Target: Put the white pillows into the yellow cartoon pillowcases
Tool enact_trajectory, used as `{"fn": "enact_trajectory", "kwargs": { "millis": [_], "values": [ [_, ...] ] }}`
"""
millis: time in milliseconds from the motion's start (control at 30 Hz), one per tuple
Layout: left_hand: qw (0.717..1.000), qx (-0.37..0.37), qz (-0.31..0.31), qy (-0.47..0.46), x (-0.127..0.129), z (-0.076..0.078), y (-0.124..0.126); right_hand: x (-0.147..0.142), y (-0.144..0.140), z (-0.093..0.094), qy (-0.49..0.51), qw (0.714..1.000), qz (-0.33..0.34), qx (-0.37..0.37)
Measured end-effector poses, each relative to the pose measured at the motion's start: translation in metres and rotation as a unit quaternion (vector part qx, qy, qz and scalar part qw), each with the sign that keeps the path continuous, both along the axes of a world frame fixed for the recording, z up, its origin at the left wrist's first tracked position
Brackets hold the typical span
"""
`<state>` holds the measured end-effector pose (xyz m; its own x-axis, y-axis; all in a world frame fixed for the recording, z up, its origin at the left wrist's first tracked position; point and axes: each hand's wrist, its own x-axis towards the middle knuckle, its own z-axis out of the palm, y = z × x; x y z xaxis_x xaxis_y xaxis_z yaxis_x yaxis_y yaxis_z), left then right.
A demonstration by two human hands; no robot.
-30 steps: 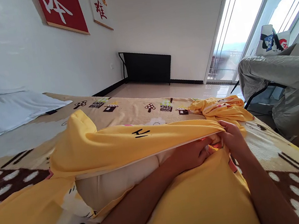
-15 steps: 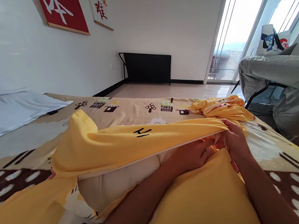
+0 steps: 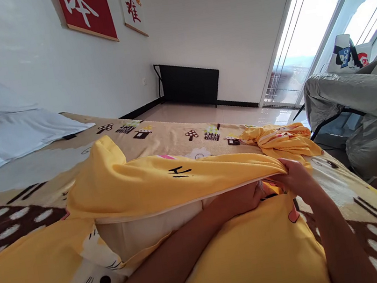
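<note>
A yellow pillowcase with a printed whiskered cartoon face lies in front of me, its long opening edged with a pale strip. Inside the opening a cream pillow shows. My right hand is closed on the far right end of the upper flap, pulling that edge taut. Just to its left, my left hand reaches into the right end of the opening, beneath the flap. Its fingers are curled and partly hidden, so what they grip cannot be made out.
The bed has a patterned beige blanket with brown dotted bands. A crumpled yellow cloth lies beyond my right hand. White bedding is at the left. Grey plastic-wrapped furniture stands at the right, and a black panel leans by the wall.
My right hand has shifted slightly down, still holding the flap's edge. My left hand's fingers have gone further under the flap. The view has tilted slightly.
</note>
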<state>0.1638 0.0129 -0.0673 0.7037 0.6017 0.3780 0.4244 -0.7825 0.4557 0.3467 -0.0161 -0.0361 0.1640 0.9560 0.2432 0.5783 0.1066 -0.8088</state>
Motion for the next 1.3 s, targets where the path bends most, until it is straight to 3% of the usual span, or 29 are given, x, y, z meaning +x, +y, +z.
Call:
{"fn": "enact_trajectory", "kwargs": {
  "millis": [167, 467, 667, 833, 1000, 1100, 1300],
  "values": [
    [1.000, -0.010, 0.005, -0.005, -0.002, 0.002, -0.002, -0.002, 0.001, -0.005, -0.049, 0.995, -0.045, 0.072],
    [0.999, -0.011, -0.035, -0.019, -0.002, 0.003, -0.004, -0.021, -0.002, -0.004, 0.134, 0.986, -0.036, 0.095],
    [0.994, -0.085, 0.017, -0.070, -0.004, -0.004, 0.000, -0.017, 0.001, -0.003, 0.084, 0.991, -0.044, 0.095],
    [0.984, -0.158, -0.006, -0.081, -0.005, -0.003, -0.002, -0.017, 0.001, -0.002, 0.052, 0.990, -0.055, 0.115],
    [0.983, -0.141, -0.021, -0.112, -0.005, -0.006, -0.002, -0.018, 0.000, -0.003, 0.032, 0.991, -0.050, 0.121],
    [0.976, -0.167, -0.016, -0.139, -0.003, -0.006, -0.003, -0.018, 0.000, -0.006, 0.009, 0.992, -0.039, 0.120],
    [0.969, -0.209, 0.069, -0.114, -0.005, -0.002, -0.007, -0.021, -0.003, -0.007, -0.020, 0.992, -0.025, 0.124]
  ]
}}
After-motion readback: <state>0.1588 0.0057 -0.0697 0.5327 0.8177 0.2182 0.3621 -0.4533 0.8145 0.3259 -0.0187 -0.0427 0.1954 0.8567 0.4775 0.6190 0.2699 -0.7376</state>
